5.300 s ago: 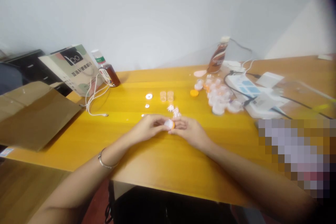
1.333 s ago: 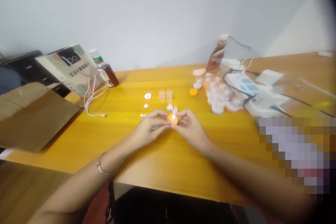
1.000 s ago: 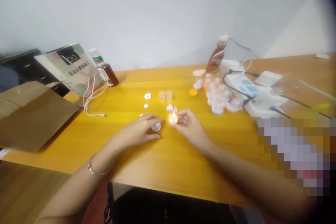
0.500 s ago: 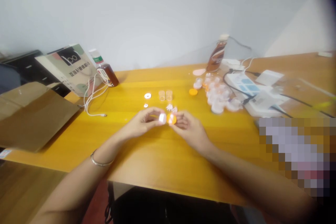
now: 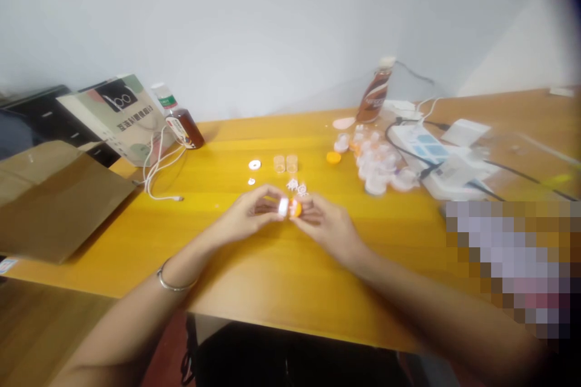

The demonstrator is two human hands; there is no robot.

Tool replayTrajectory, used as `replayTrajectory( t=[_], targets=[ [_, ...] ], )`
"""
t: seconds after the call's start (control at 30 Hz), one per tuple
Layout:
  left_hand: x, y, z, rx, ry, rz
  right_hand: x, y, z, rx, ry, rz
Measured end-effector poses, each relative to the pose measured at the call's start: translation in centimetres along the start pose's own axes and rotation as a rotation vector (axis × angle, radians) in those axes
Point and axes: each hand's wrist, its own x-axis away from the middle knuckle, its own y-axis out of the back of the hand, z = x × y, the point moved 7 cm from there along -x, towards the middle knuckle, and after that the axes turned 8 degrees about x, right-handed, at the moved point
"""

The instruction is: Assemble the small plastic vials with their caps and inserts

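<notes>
My left hand (image 5: 258, 211) pinches a small white plastic piece (image 5: 283, 207) between thumb and fingers. Facing it, my right hand (image 5: 324, 221) grips an orange round cap (image 5: 296, 208), its inner side turned toward the white piece. The two parts are very close; whether they touch I cannot tell. Just beyond my fingers lie small white toothed pieces (image 5: 293, 184). Farther back stand two clear little cups (image 5: 285, 163) side by side. To their left are a white ring (image 5: 255, 164) and a smaller white piece (image 5: 251, 181).
A cardboard box (image 5: 59, 193), a picture box (image 5: 122, 118), a brown bottle (image 5: 185, 127) and a white cable (image 5: 154, 178) occupy the left. On the right are a single orange cap (image 5: 333, 158), a pile of clear parts (image 5: 379, 163), a drink bottle (image 5: 374, 95) and a power strip (image 5: 447, 172).
My right hand has turned the orange cap toward the white piece, and the two parts have come closer together. The things on the table stay where they were.
</notes>
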Motion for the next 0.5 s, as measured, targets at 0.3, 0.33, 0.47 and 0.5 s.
replayTrajectory(
  t=[0.3,0.33,0.47,0.5],
  targets=[
    [0.1,-0.4,-0.4,-0.124,-0.046,0.009,0.1,-0.1,0.9,0.052,0.063,0.033],
    [0.1,-0.4,-0.5,-0.151,-0.063,0.005,0.2,-0.1,0.9,0.050,0.068,0.033],
    [0.3,-0.5,-1.0,-0.280,-0.127,-0.029,0.2,-0.1,0.7,0.034,0.069,0.027],
    [0.3,-0.5,-1.1,-0.308,-0.139,-0.035,0.2,-0.1,0.6,0.031,0.067,0.027]
  ],
)
